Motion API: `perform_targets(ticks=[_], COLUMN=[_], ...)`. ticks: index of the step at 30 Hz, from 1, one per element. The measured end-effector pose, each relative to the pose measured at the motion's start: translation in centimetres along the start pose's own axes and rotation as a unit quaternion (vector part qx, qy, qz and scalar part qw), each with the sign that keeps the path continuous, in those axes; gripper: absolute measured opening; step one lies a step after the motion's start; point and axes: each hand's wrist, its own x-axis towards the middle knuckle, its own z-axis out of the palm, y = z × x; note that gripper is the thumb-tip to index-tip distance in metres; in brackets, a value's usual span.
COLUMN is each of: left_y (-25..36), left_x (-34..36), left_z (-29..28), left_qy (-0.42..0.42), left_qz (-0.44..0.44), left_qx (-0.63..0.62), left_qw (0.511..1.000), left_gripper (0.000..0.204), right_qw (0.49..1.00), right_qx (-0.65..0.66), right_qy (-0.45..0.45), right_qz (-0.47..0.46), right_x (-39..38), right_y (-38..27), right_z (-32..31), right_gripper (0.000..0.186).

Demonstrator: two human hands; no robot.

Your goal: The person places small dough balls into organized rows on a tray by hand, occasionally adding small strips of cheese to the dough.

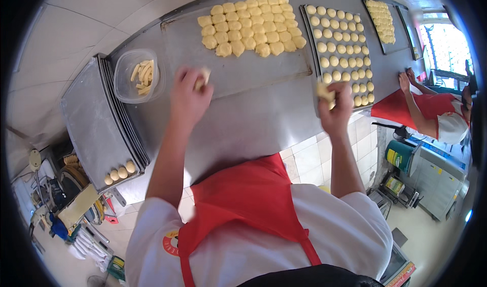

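Note:
My left hand [190, 95], blurred, is closed around a small pale piece of dough [202, 79] above the metal worktable, right of the plastic tub. A clear tub [122, 79] beside it holds several pale yellow sticks [145, 75]. My right hand [337, 104] is closed on another lump of dough [325, 93], near the lower left corner of a tray. That dark tray [310, 43] carries rows of smooth round dough balls [342, 50]. Beyond my hands, a block of rougher dough pieces [248, 25], pressed together, lies on a flat sheet [182, 38].
Stacked baking trays [94, 114] stand at the left, with several dough balls [123, 172] on the top one's near corner. Another tray of dough [381, 20] sits far right. A co-worker in a red apron [426, 107] stands at the table's right end.

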Motion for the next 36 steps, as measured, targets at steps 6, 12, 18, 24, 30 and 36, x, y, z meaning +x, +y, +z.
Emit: perform_targets(ticks=[6, 12, 18, 24, 30, 36], left_y=[-1.8, -3.7, -7.9, -1.9, -9.7, -3.2], left_x=[-25.6, -20.3, -24.6, -23.5, -23.0, -24.8], left_z=[-5.2, 6.8, 3.2, 5.7, 2.7, 4.5], left_qy=[-0.139, -0.010, -0.023, -0.103, -0.068, -0.064], left_qz=[-0.085, 0.015, 0.067, 0.047, 0.108, 0.093], left_qx=[0.127, 0.192, 0.132, 0.184, 0.136, 0.167], left_qw=[0.979, 0.981, 0.989, 0.976, 0.983, 0.979], left_gripper=[0.020, 0.028, 0.030, 0.038, 0.033, 0.027], right_qw=[0.957, 0.892, 0.945, 0.930, 0.923, 0.933], right_qx=[-0.034, -0.099, -0.103, -0.042, -0.094, -0.021], right_qy=[-0.285, -0.326, -0.214, -0.261, -0.218, -0.240], right_qz=[0.036, -0.296, -0.224, -0.257, -0.304, -0.266], right_x=[-20.0, -13.7, -13.4, -18.7, -13.4, -21.0], right_y=[4.0, 0.3, 8.2, -2.3, 5.1, -0.2], right_z=[5.7, 18.4, 11.8, 16.9, 15.4, 15.4], right_gripper=[0.035, 0.023, 0.027, 0.030, 0.025, 0.026])
